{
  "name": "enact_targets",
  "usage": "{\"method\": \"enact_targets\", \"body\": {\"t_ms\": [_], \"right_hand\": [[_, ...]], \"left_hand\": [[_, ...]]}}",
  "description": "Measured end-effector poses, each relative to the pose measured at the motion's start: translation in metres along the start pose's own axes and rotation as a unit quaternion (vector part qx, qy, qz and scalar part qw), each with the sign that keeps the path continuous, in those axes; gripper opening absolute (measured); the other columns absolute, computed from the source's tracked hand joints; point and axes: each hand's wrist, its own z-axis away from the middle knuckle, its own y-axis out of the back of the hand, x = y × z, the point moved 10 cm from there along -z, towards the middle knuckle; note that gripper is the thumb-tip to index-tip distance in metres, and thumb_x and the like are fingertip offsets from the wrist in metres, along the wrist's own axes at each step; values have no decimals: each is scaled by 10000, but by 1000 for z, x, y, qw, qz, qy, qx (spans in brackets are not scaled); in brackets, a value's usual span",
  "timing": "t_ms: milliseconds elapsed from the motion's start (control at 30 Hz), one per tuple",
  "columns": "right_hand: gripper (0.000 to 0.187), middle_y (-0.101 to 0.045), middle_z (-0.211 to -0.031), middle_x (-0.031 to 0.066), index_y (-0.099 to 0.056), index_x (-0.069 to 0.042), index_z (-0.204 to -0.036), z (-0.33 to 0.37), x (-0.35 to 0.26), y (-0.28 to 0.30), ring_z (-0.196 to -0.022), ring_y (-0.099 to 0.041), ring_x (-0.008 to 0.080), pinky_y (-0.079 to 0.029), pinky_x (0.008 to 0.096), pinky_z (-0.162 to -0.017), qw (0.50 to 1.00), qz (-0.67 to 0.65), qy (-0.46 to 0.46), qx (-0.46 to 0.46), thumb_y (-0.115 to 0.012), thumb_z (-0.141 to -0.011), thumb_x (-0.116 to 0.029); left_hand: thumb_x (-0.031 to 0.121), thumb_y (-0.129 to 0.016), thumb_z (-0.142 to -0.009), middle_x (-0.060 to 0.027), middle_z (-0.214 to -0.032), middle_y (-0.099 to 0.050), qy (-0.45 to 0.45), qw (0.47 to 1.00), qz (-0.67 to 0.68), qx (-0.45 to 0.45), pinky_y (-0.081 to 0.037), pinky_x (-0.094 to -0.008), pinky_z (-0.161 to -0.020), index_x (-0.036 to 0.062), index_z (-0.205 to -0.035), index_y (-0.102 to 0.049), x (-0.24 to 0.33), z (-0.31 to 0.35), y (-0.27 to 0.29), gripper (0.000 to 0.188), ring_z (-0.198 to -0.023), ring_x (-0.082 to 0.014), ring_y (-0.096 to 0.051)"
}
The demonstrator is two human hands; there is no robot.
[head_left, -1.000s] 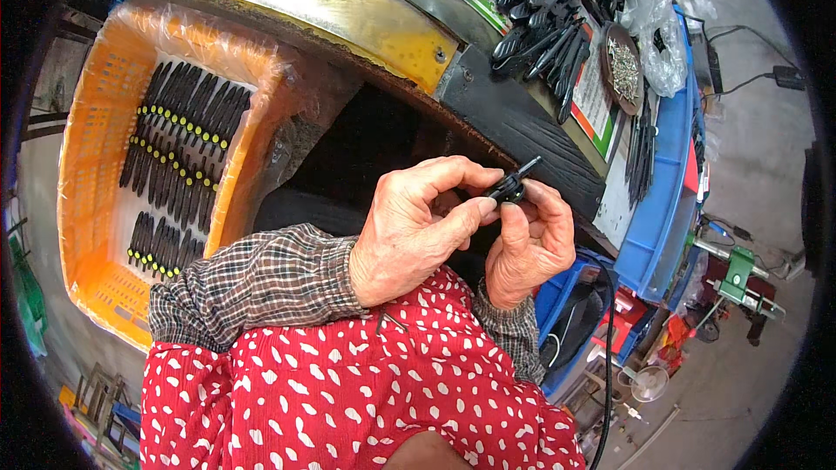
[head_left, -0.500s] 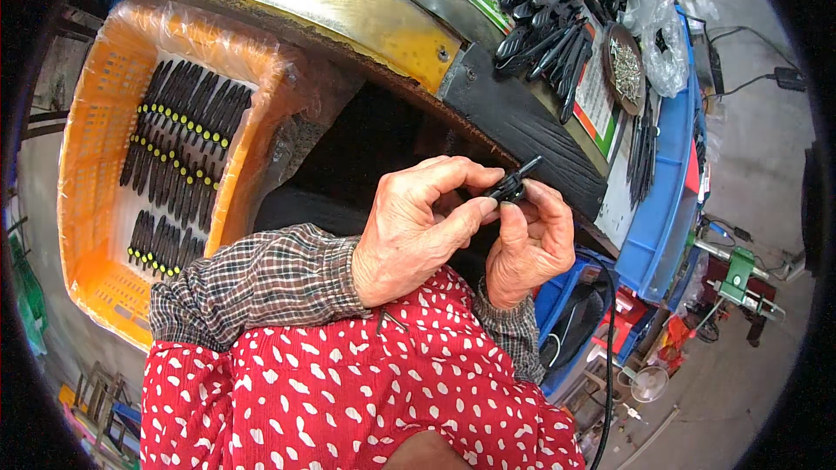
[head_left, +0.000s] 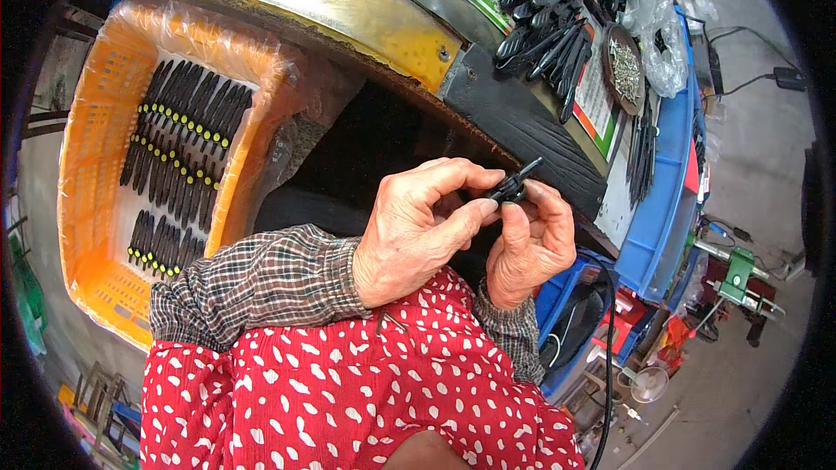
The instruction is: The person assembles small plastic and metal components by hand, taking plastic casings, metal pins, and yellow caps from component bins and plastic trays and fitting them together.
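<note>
Both my hands are closed around a small black plastic piece (head_left: pixel 515 183) with a narrow pointed tip, held in front of the bench edge. My left hand (head_left: pixel 409 231) pinches its left end between thumb and fingers. From the other side, my right hand (head_left: pixel 531 248) grips it with thumb and forefinger. The fingers cover much of the piece, so its exact kind cannot be made out. Beyond it on the bench lies a heap of similar black plastic parts (head_left: pixel 544 13), near a round dish (head_left: pixel 638 91) of small metal pins or rivets.
An orange crate (head_left: pixel 80 165) lined with clear plastic stands at left, holding rows of black pieces (head_left: pixel 178 130) with yellow dots. The bench has a metal edge (head_left: pixel 287 0) and a dark wooden edge (head_left: pixel 522 130). Blue trays (head_left: pixel 666 209) and a black cable (head_left: pixel 610 365) are at right.
</note>
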Motion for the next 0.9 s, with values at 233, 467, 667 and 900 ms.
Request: {"method": "enact_targets", "body": {"t_ms": [233,467,667,900], "right_hand": [[281,-585,-1019,146,-573,65,-1024,2,-1,2,-821,-627,184,-546,282,-715,999,36,23,4,-653,-757,98],[280,-576,-1006,150,-572,69,-1031,2,-11,-3,-771,-635,184,-575,281,-649,993,84,79,3,-658,-765,91],[244,-602,-991,132,-581,73,-995,1,3,2,-843,-619,174,-527,262,-729,1000,-7,-18,15,-658,-763,84],[223,-602,-926,129,-566,78,-995,1,2,2,-705,-636,165,-560,262,-621,1000,2,-10,23,-644,-787,90]], "left_hand": [[27,-606,-871,-21,-802,-635,-1,1000,-11,0,-437,-163,-522,-19,-1096,-600,0,0,0,231,-597,-31,-533],[4,-610,-857,-36,-869,-605,-44,997,-63,6,-443,-165,-524,-26,-1091,-607,6,0,2,236,-609,-38,-546],[-12,-607,-852,-41,-880,-595,-68,996,-63,5,-444,-162,-530,-19,-1107,-605,10,1,0,255,-622,-38,-550],[-19,-595,-858,-45,-901,-596,-60,996,-59,3,-443,-163,-535,-7,-1122,-602,9,1,-2,264,-640,-39,-553]]}}
